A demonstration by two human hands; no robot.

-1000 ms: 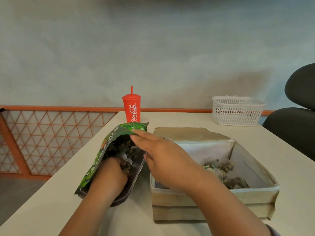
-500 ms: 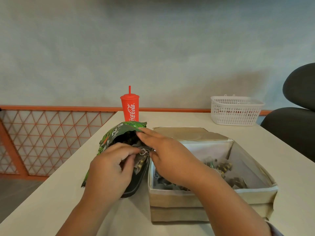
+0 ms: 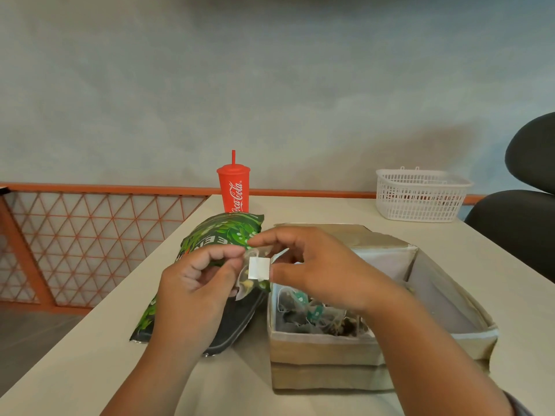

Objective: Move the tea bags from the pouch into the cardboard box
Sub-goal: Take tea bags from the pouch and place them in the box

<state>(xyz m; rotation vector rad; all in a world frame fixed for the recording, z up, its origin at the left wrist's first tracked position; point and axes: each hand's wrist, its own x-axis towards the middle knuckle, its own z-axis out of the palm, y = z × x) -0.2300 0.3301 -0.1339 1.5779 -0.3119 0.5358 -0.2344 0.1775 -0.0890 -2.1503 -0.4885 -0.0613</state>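
Note:
A green leaf-printed pouch (image 3: 222, 235) lies on the table, left of an open cardboard box (image 3: 324, 358). Several tea bags (image 3: 312, 313) lie inside the box at its near left. Between pouch and box, both hands hold one tea bag (image 3: 259, 270) with a white paper tag, lifted above the pouch's mouth. My left hand (image 3: 192, 292) pinches the bag's left side with thumb and forefinger. My right hand (image 3: 318, 268) pinches its top and right edge. The pouch's opening is mostly hidden behind my left hand.
A red Coca-Cola cup (image 3: 233, 189) with a straw stands behind the pouch. A white plastic basket (image 3: 420, 195) sits at the back right of the beige table (image 3: 90, 355). A black chair (image 3: 522, 211) is at the right; an orange lattice railing (image 3: 75, 241) at the left.
My left hand came out of the pouch with a tea bag. My right hand let go of the pouch's rim and took hold of the same bag; the pouch has sagged flat.

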